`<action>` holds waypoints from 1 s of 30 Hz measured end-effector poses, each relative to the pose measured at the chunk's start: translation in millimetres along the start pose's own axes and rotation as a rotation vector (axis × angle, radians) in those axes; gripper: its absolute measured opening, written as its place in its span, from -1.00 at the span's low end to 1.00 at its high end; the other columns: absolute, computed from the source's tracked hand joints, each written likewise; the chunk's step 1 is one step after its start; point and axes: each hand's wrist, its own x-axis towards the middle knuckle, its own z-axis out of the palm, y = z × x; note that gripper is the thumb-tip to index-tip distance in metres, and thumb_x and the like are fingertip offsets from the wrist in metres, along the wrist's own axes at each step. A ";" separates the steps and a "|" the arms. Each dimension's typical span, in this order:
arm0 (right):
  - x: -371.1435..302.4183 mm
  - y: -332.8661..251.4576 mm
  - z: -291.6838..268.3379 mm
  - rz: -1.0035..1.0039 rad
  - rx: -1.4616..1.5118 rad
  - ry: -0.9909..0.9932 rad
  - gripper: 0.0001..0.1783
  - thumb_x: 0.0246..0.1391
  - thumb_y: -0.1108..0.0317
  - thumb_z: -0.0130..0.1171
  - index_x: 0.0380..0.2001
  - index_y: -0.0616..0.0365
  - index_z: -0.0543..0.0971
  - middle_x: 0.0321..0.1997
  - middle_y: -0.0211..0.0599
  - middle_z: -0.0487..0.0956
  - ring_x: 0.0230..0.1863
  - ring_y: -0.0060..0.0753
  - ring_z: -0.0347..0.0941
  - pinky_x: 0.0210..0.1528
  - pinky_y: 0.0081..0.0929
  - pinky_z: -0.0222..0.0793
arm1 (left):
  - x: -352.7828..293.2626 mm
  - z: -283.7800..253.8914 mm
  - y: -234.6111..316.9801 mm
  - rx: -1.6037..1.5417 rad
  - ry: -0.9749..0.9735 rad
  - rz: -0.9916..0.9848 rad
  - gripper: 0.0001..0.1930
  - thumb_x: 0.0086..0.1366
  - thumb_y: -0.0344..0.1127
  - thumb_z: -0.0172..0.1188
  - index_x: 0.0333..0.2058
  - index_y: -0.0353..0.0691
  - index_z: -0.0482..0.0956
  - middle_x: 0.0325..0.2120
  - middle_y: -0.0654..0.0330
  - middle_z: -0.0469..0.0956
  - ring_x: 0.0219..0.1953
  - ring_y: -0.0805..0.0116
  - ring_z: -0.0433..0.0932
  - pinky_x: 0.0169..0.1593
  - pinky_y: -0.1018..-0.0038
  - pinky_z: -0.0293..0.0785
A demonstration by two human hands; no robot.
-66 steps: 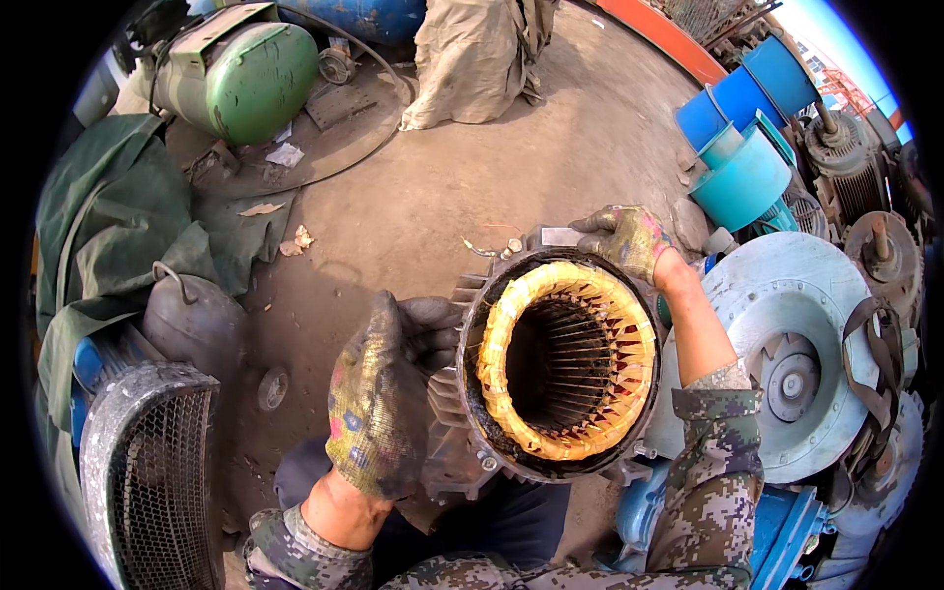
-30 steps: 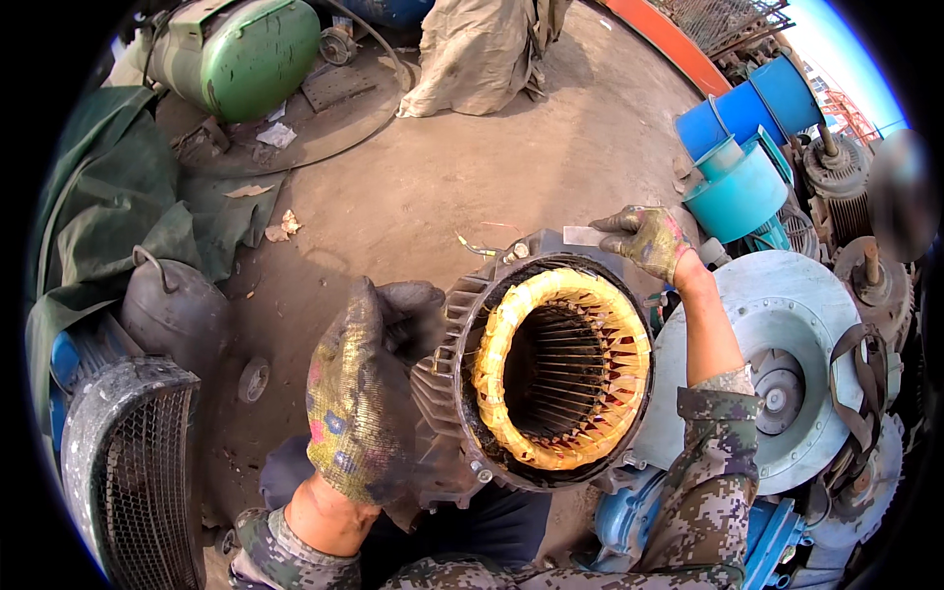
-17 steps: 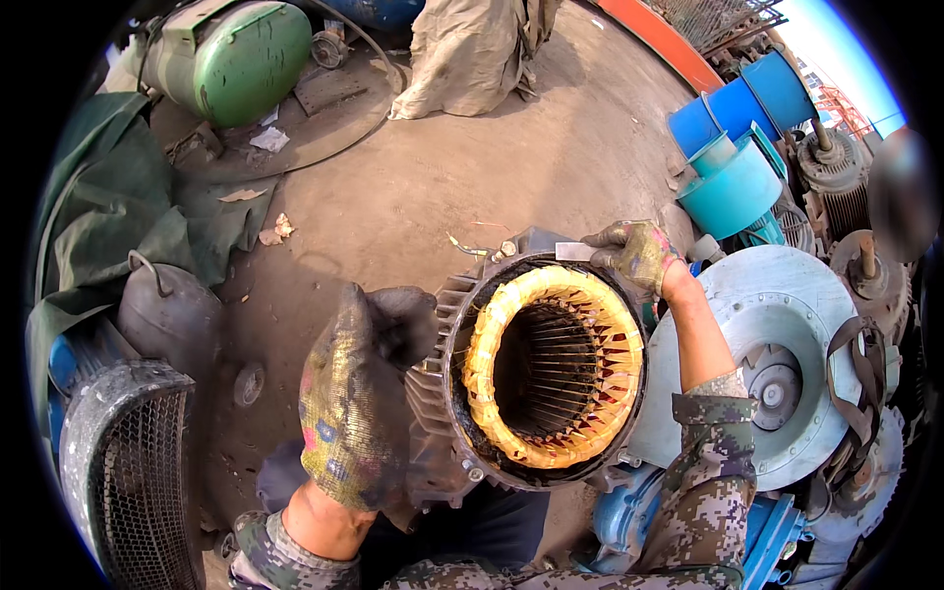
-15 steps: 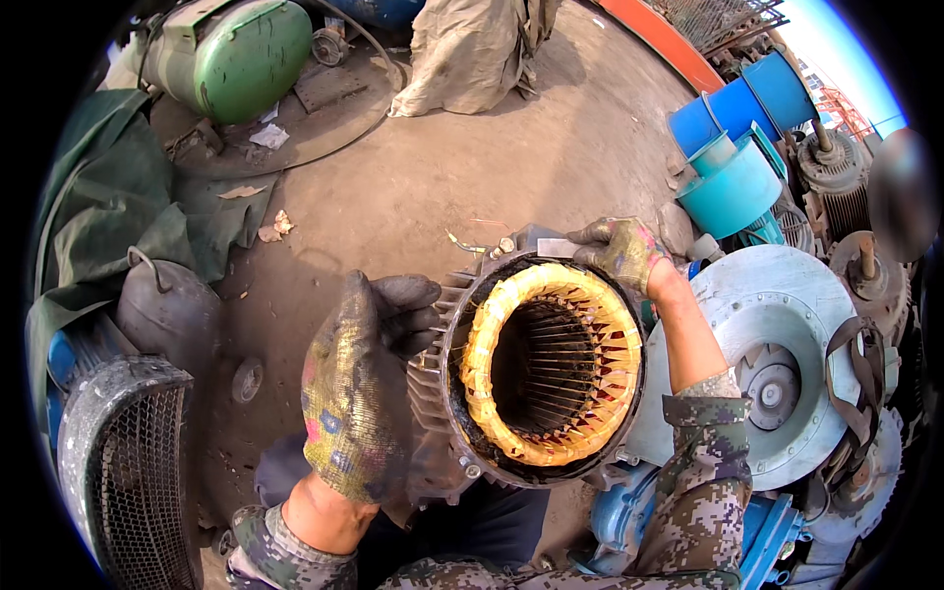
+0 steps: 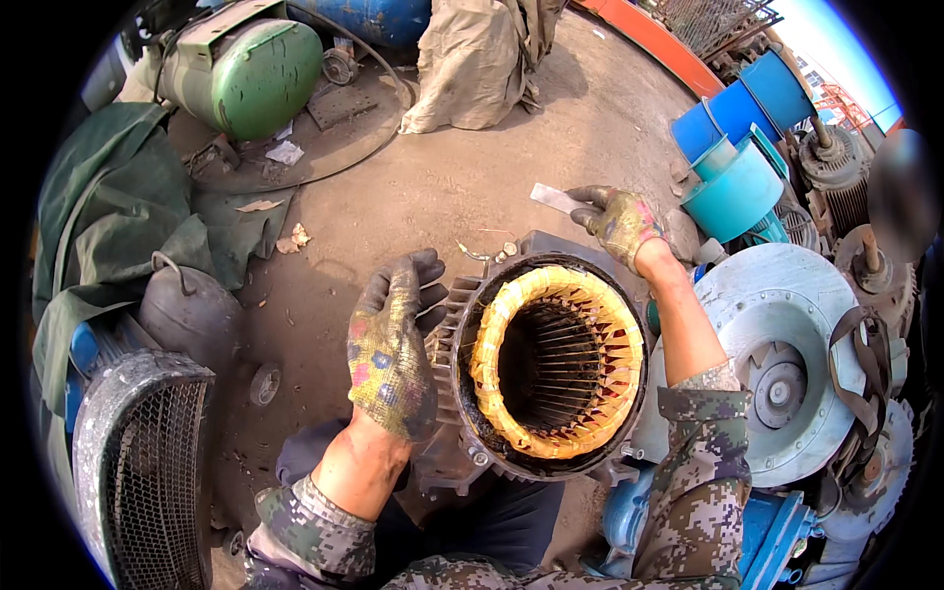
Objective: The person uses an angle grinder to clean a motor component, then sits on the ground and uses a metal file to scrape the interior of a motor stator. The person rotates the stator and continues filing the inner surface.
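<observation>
An electric motor's finned housing [image 5: 447,393] stands in front of me, its open round end tilted up toward me. Inside its rim sits a ring of yellow-wrapped stator windings [image 5: 489,369] around a dark slotted bore. My left hand [image 5: 393,349], in a stained patterned work glove, is beside the fins with its fingers stretched out and nothing in them. Beyond the housing's upper right edge, my right hand [image 5: 621,228], gloved alike, pinches a flat, pale, thin strip [image 5: 557,199] that points left. Its material I cannot make out.
At right lie a round grey fan casing [image 5: 796,433], a turquoise cylinder [image 5: 733,202] and blue motor parts [image 5: 629,516]. A mesh-fronted metal guard [image 5: 147,462], a grey domed part [image 5: 187,305] and a green tarp [image 5: 108,216] are at left. A green tank [image 5: 261,79] stands farther back.
My right hand has lifted the pale strip up and away from the housing's top edge. My left hand has shifted up and right along the fins. The view has moved slightly.
</observation>
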 end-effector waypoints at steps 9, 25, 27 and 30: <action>-108.0 -90.7 55.1 -0.288 0.349 -0.063 -0.47 0.27 0.32 0.27 0.28 0.14 0.54 -0.01 0.14 0.70 0.02 0.19 0.64 0.07 -0.11 0.55 | 19.0 15.5 0.5 0.150 -0.215 -0.202 -0.60 0.64 -0.10 0.06 0.16 -0.32 0.57 0.01 0.13 0.64 0.03 0.34 0.59 0.16 0.40 0.48; -190.1 -130.4 147.6 0.303 1.790 -0.056 -0.23 0.33 0.51 0.18 0.55 0.24 0.21 -0.20 -0.33 0.66 -0.31 -0.51 0.60 -0.31 -0.56 0.55 | 91.0 -8.9 -53.8 1.393 -0.380 0.013 -0.40 0.50 0.11 0.10 0.04 -0.43 0.68 -0.16 -0.16 0.76 -0.10 0.05 0.76 0.04 0.20 0.58; -192.1 -124.4 149.2 0.261 1.972 -0.030 -0.38 0.36 0.50 0.18 0.44 0.34 0.34 -0.18 -0.33 0.66 -0.25 -0.49 0.61 -0.25 -0.55 0.56 | 95.7 -8.8 -60.2 1.449 -0.481 0.239 -0.40 0.51 0.10 0.09 0.03 -0.44 0.68 -0.17 -0.18 0.76 -0.11 0.04 0.76 0.04 0.20 0.58; -188.8 -128.3 157.0 0.305 2.109 -0.231 -0.59 0.39 0.46 0.17 0.25 0.32 0.53 -0.19 -0.34 0.67 -0.29 -0.51 0.60 -0.29 -0.55 0.56 | 101.2 -18.0 -48.5 1.292 -0.304 -0.048 -0.42 0.51 0.09 0.08 0.03 -0.42 0.69 -0.17 -0.17 0.76 -0.12 0.04 0.77 0.02 0.21 0.59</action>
